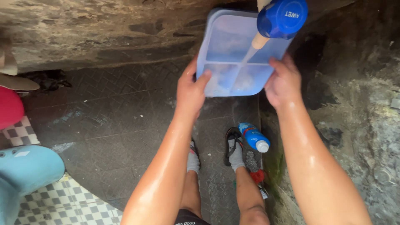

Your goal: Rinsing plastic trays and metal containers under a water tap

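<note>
Head view | plastic container (233, 50) under tap (282, 18), water running in | left hand (189, 92), right hand (284, 81) fingers pinching its lower corners | looks light, stiff, wet and slippery; probably heavier filling, so grip rims firmly

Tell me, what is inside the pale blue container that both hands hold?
Inside the divided container, water from the blue tap runs over a divider and foams in the lower compartments. The left hand and right hand cover its lower corners.
</note>
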